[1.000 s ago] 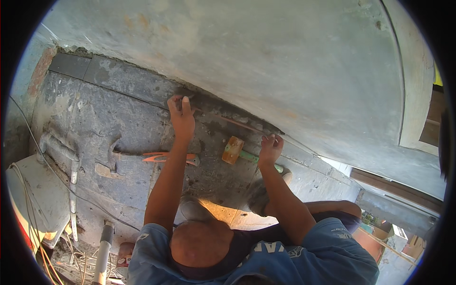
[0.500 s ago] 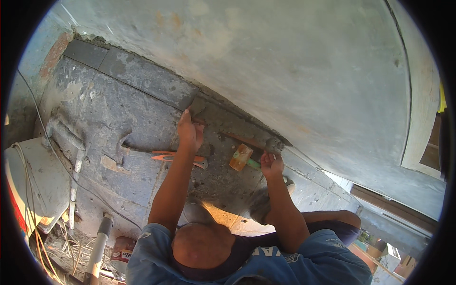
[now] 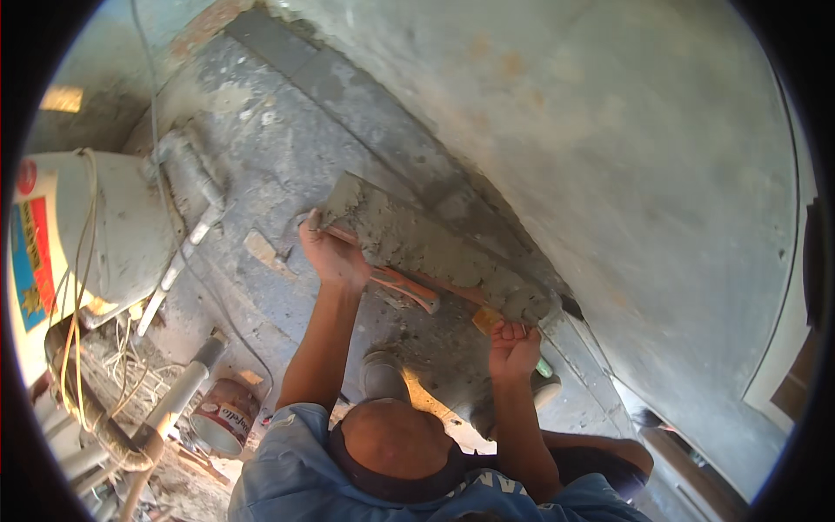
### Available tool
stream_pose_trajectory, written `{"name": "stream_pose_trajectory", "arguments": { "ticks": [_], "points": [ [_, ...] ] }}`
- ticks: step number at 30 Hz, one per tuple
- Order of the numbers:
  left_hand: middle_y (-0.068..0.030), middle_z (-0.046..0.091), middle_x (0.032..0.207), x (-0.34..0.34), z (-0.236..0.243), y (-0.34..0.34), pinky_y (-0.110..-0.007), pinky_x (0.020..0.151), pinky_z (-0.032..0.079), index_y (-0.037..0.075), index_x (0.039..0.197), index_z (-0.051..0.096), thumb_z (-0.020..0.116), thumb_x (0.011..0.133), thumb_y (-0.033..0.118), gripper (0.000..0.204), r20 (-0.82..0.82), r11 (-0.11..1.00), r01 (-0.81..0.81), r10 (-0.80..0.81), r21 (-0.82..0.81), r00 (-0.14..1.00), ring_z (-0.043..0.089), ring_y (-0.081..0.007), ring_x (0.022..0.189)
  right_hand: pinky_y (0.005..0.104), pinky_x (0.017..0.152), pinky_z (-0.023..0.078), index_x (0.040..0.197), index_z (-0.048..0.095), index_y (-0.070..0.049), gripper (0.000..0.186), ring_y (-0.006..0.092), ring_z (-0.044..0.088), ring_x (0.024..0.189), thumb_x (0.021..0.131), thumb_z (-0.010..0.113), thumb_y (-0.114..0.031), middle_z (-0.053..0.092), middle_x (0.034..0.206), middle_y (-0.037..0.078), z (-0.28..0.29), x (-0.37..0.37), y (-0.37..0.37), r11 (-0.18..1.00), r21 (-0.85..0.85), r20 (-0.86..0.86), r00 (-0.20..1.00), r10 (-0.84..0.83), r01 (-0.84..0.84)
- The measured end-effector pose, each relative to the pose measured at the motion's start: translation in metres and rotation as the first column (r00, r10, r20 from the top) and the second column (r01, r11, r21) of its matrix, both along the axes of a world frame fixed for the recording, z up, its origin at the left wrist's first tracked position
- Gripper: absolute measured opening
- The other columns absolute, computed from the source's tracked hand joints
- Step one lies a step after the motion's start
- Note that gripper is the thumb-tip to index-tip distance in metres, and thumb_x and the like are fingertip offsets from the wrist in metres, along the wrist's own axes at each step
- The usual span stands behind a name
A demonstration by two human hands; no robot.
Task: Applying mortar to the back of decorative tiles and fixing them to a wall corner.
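Between my hands is a long, narrow tile strip [image 3: 435, 248], its showing face coated in rough grey mortar and its edge reddish-brown. My left hand [image 3: 335, 257] is closed around the strip's left end. At the other end my right hand [image 3: 513, 348] has its fingers curled against the lower corner. The strip is tilted, alongside the foot of the wall. Just below it lies an orange-handled tool [image 3: 407, 289]. A mallet with a yellow head [image 3: 485, 319] and green handle is partly hidden behind my right hand.
Dark tiles [image 3: 326, 78] run along the grey wall [image 3: 609, 157]. A hammer-like tool [image 3: 268, 252] lies on the floor left of my left hand. A large bucket [image 3: 130, 226], a cable, pipes [image 3: 178, 391] and a small paint tin [image 3: 228, 416] stand at the left.
The strip has been tilted up, so its mortar-covered face now shows broadly. My hands keep its two ends. The view has turned, bringing more of the bucket and tin into sight.
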State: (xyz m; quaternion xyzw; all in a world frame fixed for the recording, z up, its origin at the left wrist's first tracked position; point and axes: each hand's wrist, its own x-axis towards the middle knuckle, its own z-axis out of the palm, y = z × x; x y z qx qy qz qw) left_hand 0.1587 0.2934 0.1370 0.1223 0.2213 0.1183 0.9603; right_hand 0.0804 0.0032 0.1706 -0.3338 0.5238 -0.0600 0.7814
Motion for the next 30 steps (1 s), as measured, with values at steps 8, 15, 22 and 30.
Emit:
{"name": "stream_pose_trajectory", "arguments": {
  "ticks": [8,15,22,30],
  "points": [
    [-0.0242,0.04,0.142,-0.128,0.161,0.162,-0.054,0.108,0.034,-0.003,0.143,0.034,0.052,0.087,0.041,0.073,0.425,0.917,-0.397,0.373,-0.037,0.825,0.04,-0.0371,0.131,0.0395,0.075,0.046,0.095,0.044,-0.01,0.019,0.0167,0.044,0.071,0.099,0.038,-0.027,0.044,0.082,0.003,0.098,-0.001,0.161,0.902,0.108,0.171,0.901,0.398,-0.419],
    [-0.0199,0.048,0.137,-0.425,0.317,0.119,-0.053,0.107,0.035,0.009,0.135,0.049,0.046,0.096,0.051,0.057,0.43,0.744,-0.653,0.64,-0.142,0.636,0.046,-0.0352,0.126,0.0279,0.06,0.044,0.068,0.046,-0.012,0.023,0.0102,0.042,0.056,0.091,0.043,-0.016,0.044,0.062,-0.003,0.22,-0.088,0.217,0.6,-0.024,0.405,0.541,0.737,-0.8],
    [-0.0159,0.019,0.156,-0.669,0.447,-0.138,-0.06,0.108,0.028,0.031,0.134,0.051,0.046,0.095,0.045,0.042,0.369,0.66,-0.746,0.716,-0.082,0.593,0.03,-0.0389,0.139,0.0293,0.066,0.046,0.102,0.058,-0.01,0.021,0.0121,0.057,0.074,0.097,0.042,-0.022,0.061,0.09,-0.001,0.367,-0.227,0.181,0.064,-0.217,0.423,-0.035,0.905,-0.974],
    [-0.0172,0.044,0.142,-0.763,0.543,-0.405,-0.042,0.11,0.033,-0.005,0.137,0.04,0.042,0.097,0.051,0.069,0.699,0.856,-0.156,0.496,-0.493,0.516,0.044,-0.0289,0.13,0.0232,0.059,0.042,0.105,0.058,-0.012,0.02,0.0086,0.056,0.071,0.098,0.045,-0.026,0.063,0.089,-0.003,0.497,-0.355,0.076,-0.56,-0.426,0.365,-0.701,0.613,-0.711]
  ]
}}
